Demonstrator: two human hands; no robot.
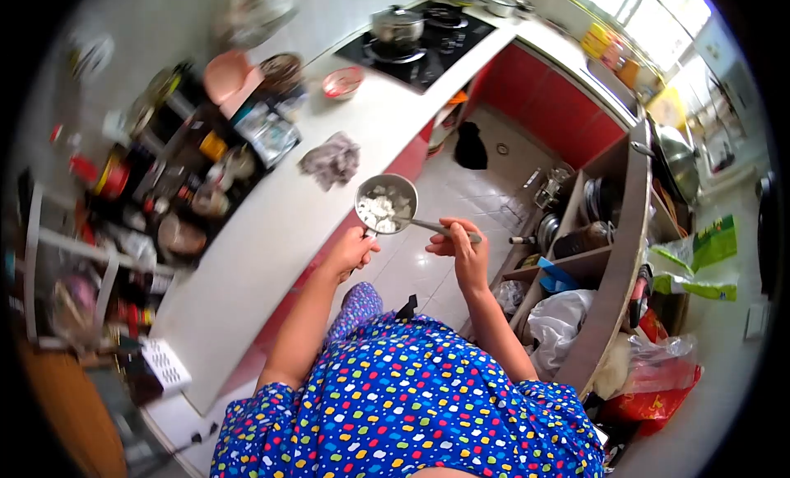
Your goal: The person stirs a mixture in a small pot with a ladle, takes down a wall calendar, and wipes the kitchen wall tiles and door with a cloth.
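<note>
In front of me, over the floor beside the counter edge, my left hand [353, 252] is closed on the handle of a grey mug [411, 190]. White, lumpy, powdery stuff [378, 211] lies inside it, heaped toward one side. My right hand [462, 249] grips the handle of a spoon [434, 227], whose far end reaches into the mug among the white lumps. The spoon's bowl is hard to make out. A crumpled greyish cloth [331, 160] lies on the white counter [255, 239], to the left of the mug.
A red-and-white bowl [342, 82] stands near the black stove [436, 46], which carries a lidded pot [397, 25]. Jars and packets crowd the counter's left side. At right, an open shelf unit [621, 256] holds dishes and bags. A black item [471, 146] is on the tiled floor.
</note>
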